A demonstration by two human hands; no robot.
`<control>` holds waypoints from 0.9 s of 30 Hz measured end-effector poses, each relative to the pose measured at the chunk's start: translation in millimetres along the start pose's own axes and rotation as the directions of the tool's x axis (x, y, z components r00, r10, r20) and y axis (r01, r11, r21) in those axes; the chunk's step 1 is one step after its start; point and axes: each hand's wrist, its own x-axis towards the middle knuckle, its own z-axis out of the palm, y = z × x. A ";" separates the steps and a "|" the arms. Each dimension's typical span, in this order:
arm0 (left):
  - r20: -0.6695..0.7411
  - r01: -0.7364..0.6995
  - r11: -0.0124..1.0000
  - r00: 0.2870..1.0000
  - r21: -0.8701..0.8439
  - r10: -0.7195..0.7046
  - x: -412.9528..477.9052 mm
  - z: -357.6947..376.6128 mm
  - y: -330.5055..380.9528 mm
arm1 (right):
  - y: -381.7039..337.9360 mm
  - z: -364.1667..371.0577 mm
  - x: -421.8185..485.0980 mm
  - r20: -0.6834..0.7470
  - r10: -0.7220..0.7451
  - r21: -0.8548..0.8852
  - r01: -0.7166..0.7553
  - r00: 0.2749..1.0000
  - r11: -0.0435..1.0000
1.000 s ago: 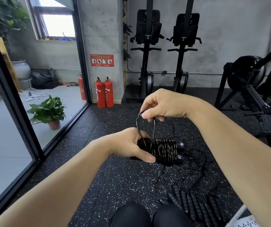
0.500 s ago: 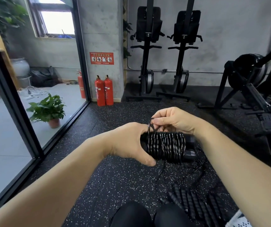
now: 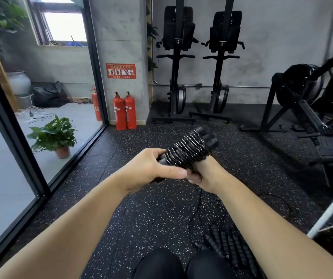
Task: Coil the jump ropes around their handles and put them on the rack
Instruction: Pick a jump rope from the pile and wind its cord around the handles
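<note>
1. A gym with a speckled black rubber floor (image 3: 145, 218) and a concrete wall. Two red fire extinguishers (image 3: 124, 110) stand beyond the jump rope (image 3: 185, 152), to its left.
2. The left hand (image 3: 149, 170) has its fingers curled round the jump rope's near end. Its thumb (image 3: 173, 173) lies flat along the underside, pointing at the other hand.
3. The right hand (image 3: 205, 176) sits just below the jump rope, touching the left thumb. Its fingers are curled up against the coil, seemingly pinching it, though their tips are hidden.
4. The jump rope is held in the air above the floor, tilted up and away. The cord is wound tightly round the paired handles (image 3: 207, 135), whose far ends poke out bare.
5. Nearer than the jump rope, under the right forearm, loose ropes (image 3: 228, 248) lie tangled on the floor. A white frame (image 3: 330, 210) slants at the far right; whether it is the rack I cannot tell.
6. Judged from this, the winding of this rope is about finished and its tail is being secured.
7. The next move calls for keeping the wraps squeezed so that none slips, then carrying the bundle to the rack. The loose ropes remain to be done.
</note>
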 end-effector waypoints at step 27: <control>-0.158 0.095 0.791 0.959 -0.605 -0.236 0.5 1.3 -6.4 | -26.2 32.6 -29.0 -0.180 -0.241 -0.238 0.195 0.954 0.951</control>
